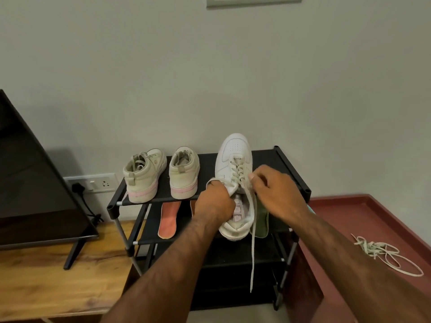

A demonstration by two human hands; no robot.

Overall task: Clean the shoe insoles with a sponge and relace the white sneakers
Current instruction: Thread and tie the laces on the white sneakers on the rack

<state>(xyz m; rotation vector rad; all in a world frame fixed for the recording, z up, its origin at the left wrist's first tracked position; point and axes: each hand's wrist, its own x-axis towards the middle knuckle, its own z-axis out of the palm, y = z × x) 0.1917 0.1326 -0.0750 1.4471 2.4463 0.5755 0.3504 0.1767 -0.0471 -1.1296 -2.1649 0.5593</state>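
A white sneaker point(234, 155) is held over the top shelf of a black shoe rack point(291, 169), toe toward the wall. My left hand point(215, 201) grips its collar on the left side. My right hand point(274, 190) pinches its lace point(253, 241) near the upper eyelets; a loose end of the lace hangs down past the lower shelves. Two beige sneakers with pink soles point(144, 178) point(184, 174) stand on the top shelf at left. An orange insole point(168, 220) lies on the second shelf, and a green one point(261, 223) sits behind the held shoe.
A loose tangled lace point(384, 252) lies on the maroon surface point(363, 220) at right. A dark screen on a stand point(35, 183) sits on the wooden table point(58, 287) at left. A wall socket with a plug point(93, 183) is behind the rack.
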